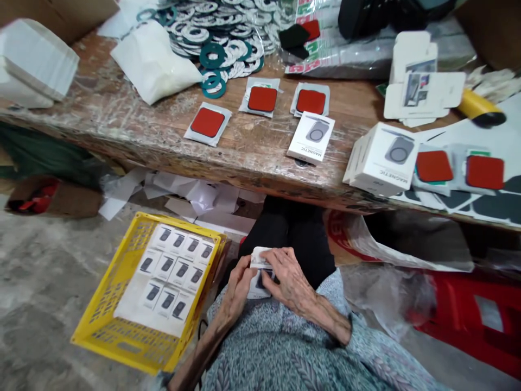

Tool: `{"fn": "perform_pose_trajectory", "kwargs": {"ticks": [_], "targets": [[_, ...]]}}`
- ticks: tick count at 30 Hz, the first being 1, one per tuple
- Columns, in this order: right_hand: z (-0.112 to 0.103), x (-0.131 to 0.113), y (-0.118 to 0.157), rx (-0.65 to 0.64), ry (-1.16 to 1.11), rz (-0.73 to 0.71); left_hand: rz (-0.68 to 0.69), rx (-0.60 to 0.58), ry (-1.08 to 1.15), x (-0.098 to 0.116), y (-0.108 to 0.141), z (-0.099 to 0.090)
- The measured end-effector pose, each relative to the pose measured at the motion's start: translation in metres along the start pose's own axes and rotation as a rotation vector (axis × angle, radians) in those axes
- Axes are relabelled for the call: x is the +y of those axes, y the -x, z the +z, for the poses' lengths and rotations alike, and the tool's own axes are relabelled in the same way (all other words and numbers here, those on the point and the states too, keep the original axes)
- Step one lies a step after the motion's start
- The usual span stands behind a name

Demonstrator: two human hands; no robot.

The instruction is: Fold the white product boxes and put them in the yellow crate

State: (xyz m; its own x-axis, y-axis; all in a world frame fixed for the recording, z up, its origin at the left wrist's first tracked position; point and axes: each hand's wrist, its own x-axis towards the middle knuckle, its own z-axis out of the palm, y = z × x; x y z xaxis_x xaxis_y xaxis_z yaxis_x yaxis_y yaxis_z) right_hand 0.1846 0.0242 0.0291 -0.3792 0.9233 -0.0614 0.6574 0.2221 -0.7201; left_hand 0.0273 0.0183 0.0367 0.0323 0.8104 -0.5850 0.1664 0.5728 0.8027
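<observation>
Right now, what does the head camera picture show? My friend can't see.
A person's left hand and right hand hold a small white box together. At lower left, a yellow crate contains rows of printed boxes; ahead, red squares and piled rings cover parts of a worn table.

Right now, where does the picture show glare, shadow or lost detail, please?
Head view throughout: glints on the plastic bag atop the bench; dimness under the bench; small print on the boxes in the yellow crate too soft to read; right hand and left hand reasonably sharp.
</observation>
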Motion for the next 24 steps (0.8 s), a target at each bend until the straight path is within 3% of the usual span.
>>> {"fn": "perform_pose_trajectory", "kwargs": {"ticks": [2,4,9,12,14,17,21,24], "targets": [[0.0,0.0,-0.002,-0.043,0.031,-0.01,0.02,-0.024,0.084,-0.006,0.0,-0.001],[0.001,0.0,-0.003,-0.07,0.064,-0.005,0.073,0.027,0.118,-0.012,0.0,-0.001],[0.003,-0.002,-0.001,-0.114,0.016,-0.046,0.239,0.017,-0.071,-0.02,-0.002,-0.003],[0.001,0.0,0.004,-0.098,-0.103,-0.018,0.214,0.038,-0.127,-0.018,-0.004,-0.006],[0.001,0.004,0.008,0.023,-0.249,0.126,0.141,0.078,-0.066,-0.016,-0.006,-0.006],[0.003,0.012,0.008,0.15,-0.597,0.478,0.04,0.105,0.043,-0.013,-0.01,-0.006],[0.011,0.017,0.003,-0.009,-1.056,0.717,0.027,0.114,0.095,-0.008,-0.012,-0.003],[0.018,0.018,-0.001,-0.063,-1.234,0.808,-0.006,0.133,0.206,-0.003,-0.011,-0.002]]}}
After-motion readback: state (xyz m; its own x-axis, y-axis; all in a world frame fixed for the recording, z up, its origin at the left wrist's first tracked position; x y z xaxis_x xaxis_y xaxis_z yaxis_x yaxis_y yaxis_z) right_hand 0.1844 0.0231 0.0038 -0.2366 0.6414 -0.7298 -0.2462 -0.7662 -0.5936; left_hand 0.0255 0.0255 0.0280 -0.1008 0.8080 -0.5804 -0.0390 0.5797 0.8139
